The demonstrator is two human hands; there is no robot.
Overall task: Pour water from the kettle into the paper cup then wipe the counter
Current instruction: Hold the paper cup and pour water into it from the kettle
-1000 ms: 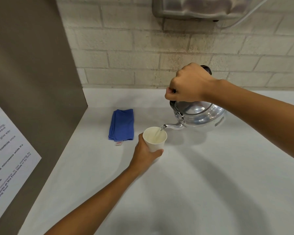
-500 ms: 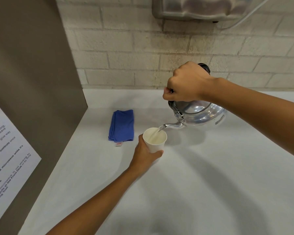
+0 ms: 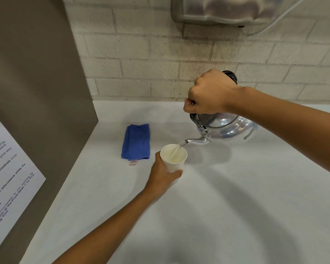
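A shiny metal kettle (image 3: pixel 225 128) hangs tilted above the white counter (image 3: pixel 236 197), its spout pointing left and down over a white paper cup (image 3: pixel 174 161). Water streams from the spout into the cup, which holds some liquid. My right hand (image 3: pixel 208 94) is closed around the kettle's dark handle from above and hides most of it. My left hand (image 3: pixel 160 174) wraps the cup's lower left side and holds it upright on the counter. A folded blue cloth (image 3: pixel 136 141) lies flat to the left of the cup, a short gap away.
A tall brown panel (image 3: pixel 36 92) with a printed paper notice (image 3: pixel 6 168) stands along the left edge. A pale brick wall (image 3: pixel 151 63) closes the back. A metal wall-mounted dispenser (image 3: pixel 227 10) with a cable hangs above the kettle.
The kettle has lifted and tipped slightly more, and water keeps flowing into the cup. The level in the cup looks a little higher. My left hand has not moved.
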